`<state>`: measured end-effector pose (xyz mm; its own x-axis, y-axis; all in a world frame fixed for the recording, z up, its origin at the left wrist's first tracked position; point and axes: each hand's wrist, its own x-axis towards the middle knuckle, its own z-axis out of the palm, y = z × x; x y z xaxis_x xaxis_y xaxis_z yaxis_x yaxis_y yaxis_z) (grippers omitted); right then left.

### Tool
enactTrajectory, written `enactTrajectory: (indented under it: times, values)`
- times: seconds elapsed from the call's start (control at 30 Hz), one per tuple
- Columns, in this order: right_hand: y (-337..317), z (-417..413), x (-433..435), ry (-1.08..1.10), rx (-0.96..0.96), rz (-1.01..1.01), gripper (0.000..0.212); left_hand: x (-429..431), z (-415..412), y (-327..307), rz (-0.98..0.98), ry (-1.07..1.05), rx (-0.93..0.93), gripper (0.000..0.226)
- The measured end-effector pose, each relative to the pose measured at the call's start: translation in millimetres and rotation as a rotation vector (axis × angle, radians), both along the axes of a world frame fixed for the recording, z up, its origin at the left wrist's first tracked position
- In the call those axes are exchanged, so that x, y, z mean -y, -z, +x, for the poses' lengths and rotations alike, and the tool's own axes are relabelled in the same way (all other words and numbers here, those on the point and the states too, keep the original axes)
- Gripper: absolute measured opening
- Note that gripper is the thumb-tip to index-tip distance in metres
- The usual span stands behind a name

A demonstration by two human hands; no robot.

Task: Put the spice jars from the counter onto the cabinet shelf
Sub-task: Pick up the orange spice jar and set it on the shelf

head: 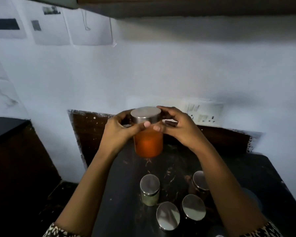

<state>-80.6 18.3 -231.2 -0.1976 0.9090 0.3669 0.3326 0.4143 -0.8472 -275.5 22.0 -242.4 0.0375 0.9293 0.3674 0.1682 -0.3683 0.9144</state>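
Hands, left [120, 128] and right [175, 124], grip unlabelled orange spice jar [148, 144].

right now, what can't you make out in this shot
Head view:
- cabinet: only its underside shows; the top edge cuts off the shelf.
- orange jar: neck hidden by the left hand and right hand.
- back right jar: partly behind the right forearm.
- front left jar, front right jar: lids hide the contents, glass too dark.
- wall papers: too blurred to read.
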Motion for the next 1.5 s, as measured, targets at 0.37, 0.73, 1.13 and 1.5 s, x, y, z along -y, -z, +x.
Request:
enactTrajectory:
  times: [0.37,0.73,1.13,1.5]
  values:
    - [-73,53,41,-0.083,-0.271,0.032,0.084,16,82,-113,0.125,0.196,0.225,0.039]
    - [-91,94,81,0.136,-0.259,0.184,0.085,49,134,-125,0.099,0.257,0.004,0.086]
    - [-95,130,127,0.268,-0.343,0.148,0.077,82,183,-117,-0.022,0.36,0.154,0.085]
    - [-109,163,151,0.157,-0.382,0.093,0.079,94,207,-122,-0.116,0.552,0.406,0.057]
